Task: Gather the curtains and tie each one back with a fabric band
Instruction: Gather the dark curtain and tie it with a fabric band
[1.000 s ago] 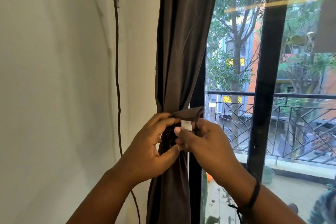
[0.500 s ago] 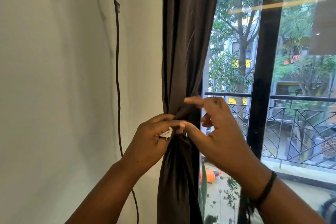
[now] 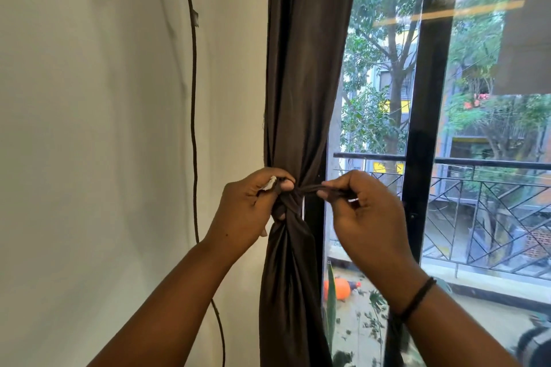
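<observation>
Curtain [image 3: 301, 74]: one dark brown panel, hanging just left of the black window frame [image 3: 429, 116] and right of the pale wall [image 3: 104, 128]. It is bunching into a narrow waist at mid-height and flaring again below. The cloth is thin and soft with a faint sheen, falling in long vertical folds; it is probably light, limp and a little slippery, so it is likely spreading again wherever the binding slackens.

Fabric band [image 3: 310, 189]: same brown cloth, wrapping the waist of the curtain and crossing in a first knot just left of the window frame. One end is stretching as a thin, taut strand toward the frame. A small white tag [image 3: 270, 182] is showing at the other end. Judged soft and stretchy, with no stiffness of its own; best taken near the knot, at both ends, pulling level and apart.

Left hand [image 3: 253, 205]: grip is closing on the tagged end of the band, thumb and forefinger pinching it against the curtain's left edge, lower fingers curling into the bunched cloth.

Right hand [image 3: 360, 211]: grip is closing in a pinch on the free end, between curtain and window frame, drawing it sideways. A dark wristband [image 3: 417, 296] is circling that wrist.

Cable [image 3: 193, 116]: thin, dark, running down the wall well left of the window frame, apart from the curtain.

Status, as judged: knot forming, not yet snug.
</observation>
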